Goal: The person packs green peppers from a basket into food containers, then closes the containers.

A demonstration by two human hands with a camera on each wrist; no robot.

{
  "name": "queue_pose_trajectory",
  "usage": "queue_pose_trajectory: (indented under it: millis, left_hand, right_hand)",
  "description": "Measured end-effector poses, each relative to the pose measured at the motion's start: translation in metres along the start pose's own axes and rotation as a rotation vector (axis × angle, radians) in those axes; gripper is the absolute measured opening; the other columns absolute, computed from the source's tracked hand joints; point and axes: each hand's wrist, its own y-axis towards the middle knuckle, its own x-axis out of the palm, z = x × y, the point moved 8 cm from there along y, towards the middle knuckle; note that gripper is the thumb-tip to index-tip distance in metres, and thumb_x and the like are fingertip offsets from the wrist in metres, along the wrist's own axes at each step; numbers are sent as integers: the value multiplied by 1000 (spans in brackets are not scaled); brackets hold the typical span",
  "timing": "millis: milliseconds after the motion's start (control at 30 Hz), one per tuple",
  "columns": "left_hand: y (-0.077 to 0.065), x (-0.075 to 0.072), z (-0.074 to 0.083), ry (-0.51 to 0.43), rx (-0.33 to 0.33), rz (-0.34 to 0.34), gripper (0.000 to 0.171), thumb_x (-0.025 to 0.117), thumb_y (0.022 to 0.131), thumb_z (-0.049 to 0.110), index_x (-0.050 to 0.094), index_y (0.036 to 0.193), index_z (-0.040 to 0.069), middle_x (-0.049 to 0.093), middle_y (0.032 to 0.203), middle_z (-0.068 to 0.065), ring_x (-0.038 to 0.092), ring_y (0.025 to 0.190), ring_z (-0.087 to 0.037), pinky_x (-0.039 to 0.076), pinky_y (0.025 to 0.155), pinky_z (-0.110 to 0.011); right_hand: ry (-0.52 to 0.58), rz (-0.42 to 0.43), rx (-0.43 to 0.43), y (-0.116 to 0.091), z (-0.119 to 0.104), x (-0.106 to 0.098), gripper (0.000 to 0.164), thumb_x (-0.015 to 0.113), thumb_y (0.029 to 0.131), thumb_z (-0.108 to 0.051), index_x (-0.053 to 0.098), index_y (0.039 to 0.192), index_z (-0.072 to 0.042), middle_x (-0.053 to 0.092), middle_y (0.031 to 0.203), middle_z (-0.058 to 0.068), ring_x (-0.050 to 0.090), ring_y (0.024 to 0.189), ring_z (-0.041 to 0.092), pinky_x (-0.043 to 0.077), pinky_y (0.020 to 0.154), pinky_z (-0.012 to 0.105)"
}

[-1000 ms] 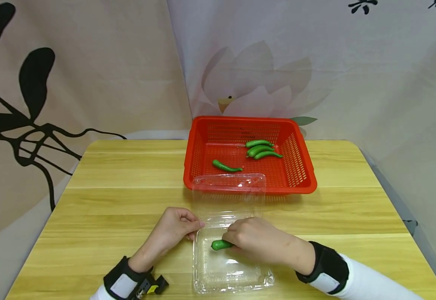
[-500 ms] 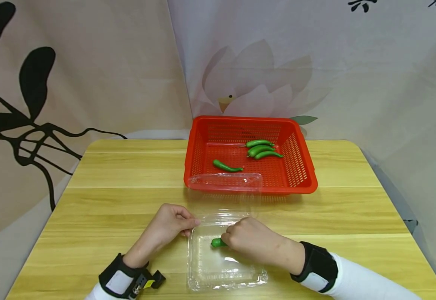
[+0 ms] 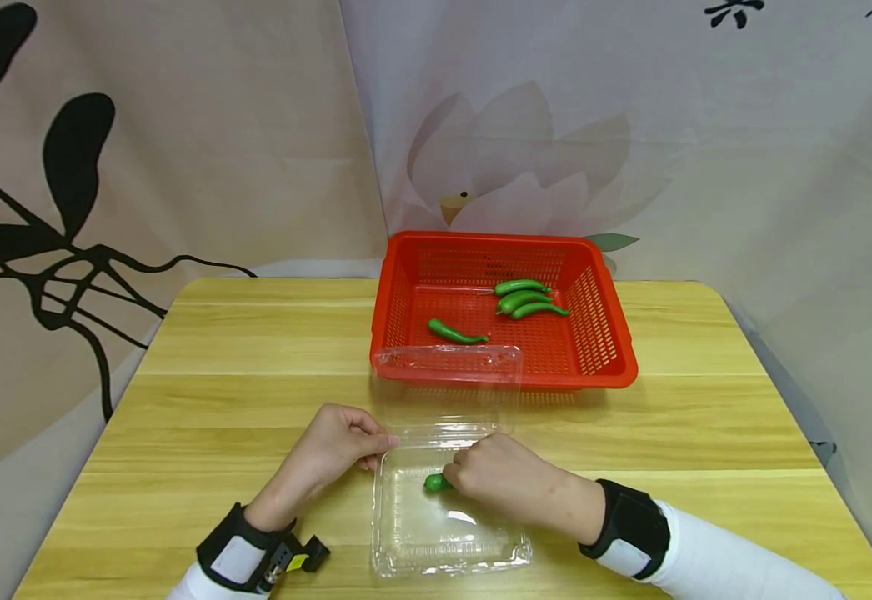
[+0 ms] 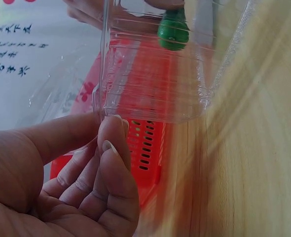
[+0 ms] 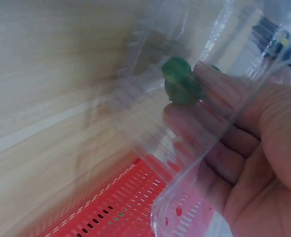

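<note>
In the head view, a clear plastic clamshell container (image 3: 413,546) stands on the near part of the table with its lid (image 3: 447,408) raised toward the back. My left hand (image 3: 338,446) pinches its left rim near the hinge; thumb and fingertips meet at the plastic edge in the left wrist view. Inside the base, my right hand (image 3: 507,479) grips a green chili pepper (image 3: 436,482) low over the container floor. Only the pepper's blunt end shows in the head view, the rest hidden by the fingers. Through the clear wall, the right wrist view shows the pepper (image 5: 180,81) between thumb and fingers.
Behind the container stands a red perforated basket (image 3: 616,362), overlapped by the raised lid. A single green chili (image 3: 457,333) lies toward its front left, and a group of chilies (image 3: 523,301) toward its back right. A printed cloth (image 3: 256,150) hangs behind the wooden table (image 3: 256,358).
The container has slid slightly left and a little back, with my left hand at its rim. My right hand has shifted slightly left, still holding the chili pepper inside.
</note>
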Motion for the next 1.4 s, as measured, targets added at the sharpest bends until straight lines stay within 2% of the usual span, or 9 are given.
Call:
queue_pose_trajectory:
  millis: [133,500,833,933,1067,1167,1400]
  left_hand:
    - [0,0,0,13,5,-1,18,85,89,10,75,85,-4,71,72,-9,64,60,-17,58,58,-30]
    - [2,0,-2,10,-2,1,17,84,89,9,75,86,-5,70,70,-6,62,58,-15,56,56,-30]
    - [0,1,1,-1,5,-7,15,83,89,6,75,88,-6,70,72,-7,62,61,-14,57,58,-28]
    - [0,1,0,-12,-6,-7,15,83,90,6,74,88,-6,70,71,-7,62,61,-14,56,57,-27]
    - [0,1,-1,-17,-15,-2,14,83,90,5,74,88,-6,71,71,-7,62,60,-13,56,57,-26]
    - [1,2,-2,-19,-11,-4,14,82,90,4,73,89,-6,72,73,-10,62,60,-14,56,57,-26]
    - [1,3,-1,-29,10,-17,10,79,91,0,72,91,-8,74,79,-17,63,62,-14,58,59,-27]
  right_hand:
    - [-13,-20,-4,0,1,2,24,82,93,-25,68,76,-17,60,66,-10,47,52,3,41,47,19]
    - [-94,-57,-12,0,0,10,21,81,93,-23,69,77,-17,62,67,-10,54,53,5,44,46,22]
    - [-127,-71,-12,1,-2,13,23,80,95,-25,68,75,-18,59,64,-10,48,49,5,41,43,23]
    - [-104,-38,-18,1,-1,9,25,81,94,-28,68,75,-19,59,64,-11,48,49,5,40,43,22]
    - [-18,46,-39,0,1,-3,26,82,92,-29,65,75,-18,58,65,-11,47,51,3,39,46,18]
    - [46,102,-54,-1,4,-18,25,83,91,-24,63,77,-18,58,67,-11,51,55,3,42,49,18]
    - [105,258,-59,-4,17,-63,16,84,88,-15,68,87,-15,62,74,-10,59,64,3,49,54,19]
